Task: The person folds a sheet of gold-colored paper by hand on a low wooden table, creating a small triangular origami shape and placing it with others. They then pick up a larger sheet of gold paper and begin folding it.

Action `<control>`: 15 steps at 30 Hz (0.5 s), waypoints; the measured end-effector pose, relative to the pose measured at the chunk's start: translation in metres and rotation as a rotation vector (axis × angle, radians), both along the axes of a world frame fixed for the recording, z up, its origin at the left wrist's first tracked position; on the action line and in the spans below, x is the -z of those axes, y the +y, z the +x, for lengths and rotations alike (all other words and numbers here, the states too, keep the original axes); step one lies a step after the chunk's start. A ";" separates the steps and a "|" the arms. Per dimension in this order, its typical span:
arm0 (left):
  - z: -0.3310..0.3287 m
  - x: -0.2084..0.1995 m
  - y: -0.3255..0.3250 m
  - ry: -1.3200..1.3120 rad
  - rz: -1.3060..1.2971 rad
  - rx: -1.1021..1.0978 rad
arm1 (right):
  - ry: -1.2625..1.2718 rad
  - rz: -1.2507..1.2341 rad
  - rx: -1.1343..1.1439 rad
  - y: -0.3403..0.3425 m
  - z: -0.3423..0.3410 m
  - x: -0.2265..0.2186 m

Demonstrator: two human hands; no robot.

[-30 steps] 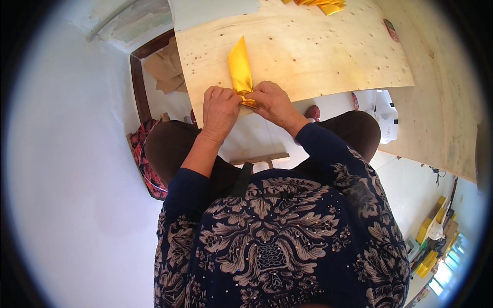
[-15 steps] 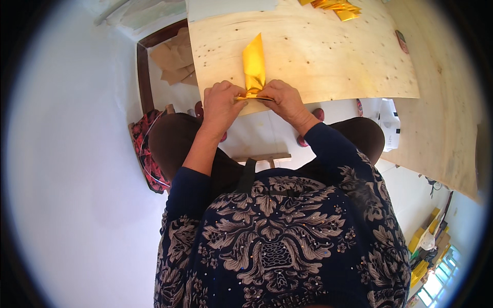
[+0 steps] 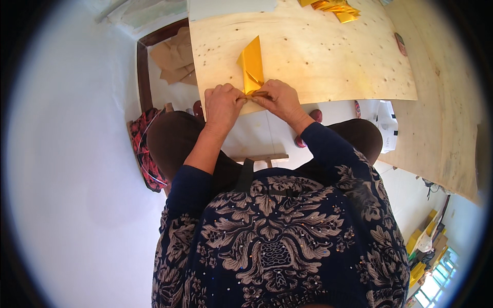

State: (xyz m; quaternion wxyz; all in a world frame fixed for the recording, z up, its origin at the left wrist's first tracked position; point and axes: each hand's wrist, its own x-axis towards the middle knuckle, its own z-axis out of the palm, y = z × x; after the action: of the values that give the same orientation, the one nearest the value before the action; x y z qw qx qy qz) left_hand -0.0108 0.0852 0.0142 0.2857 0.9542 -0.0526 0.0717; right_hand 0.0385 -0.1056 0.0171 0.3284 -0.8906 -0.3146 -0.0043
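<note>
A piece of shiny gold paper (image 3: 251, 64), folded to a point at its far end, lies at the near edge of a plywood board (image 3: 308, 56). My left hand (image 3: 224, 105) pinches the left side of its near end between thumb and fingers. On the right side of that end, my right hand (image 3: 277, 100) is closed too, thumb and fingers pressing the paper. The two hands almost meet, and they cover most of the near end, so its folds there are hidden.
Several folded gold paper pieces (image 3: 339, 9) lie at the board's far edge. A small dark red object (image 3: 400, 44) rests near its right edge. Brown paper (image 3: 174, 56) is piled left of the board. A white bag (image 3: 386, 127) stands below, right of my knee.
Both hands have come closer together at the paper's near end. That end is now narrower, and the upper part of the gold paper has twisted slightly, showing a fold on its left.
</note>
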 end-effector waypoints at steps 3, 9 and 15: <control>-0.005 -0.004 0.005 0.060 -0.097 -0.046 | 0.051 -0.095 0.045 0.002 0.004 -0.001; -0.029 -0.007 0.014 0.102 -0.099 -0.233 | 0.204 -0.201 0.048 0.008 0.015 -0.008; -0.061 -0.002 -0.019 -0.137 0.108 -0.047 | 0.266 -0.335 0.073 0.015 0.021 -0.019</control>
State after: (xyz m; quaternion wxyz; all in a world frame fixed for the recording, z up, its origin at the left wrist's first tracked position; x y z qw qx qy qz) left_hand -0.0722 0.0658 0.0159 0.2275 0.9621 -0.0536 0.1407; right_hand 0.0594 -0.0908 0.0365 0.2140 -0.9362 -0.2325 0.1536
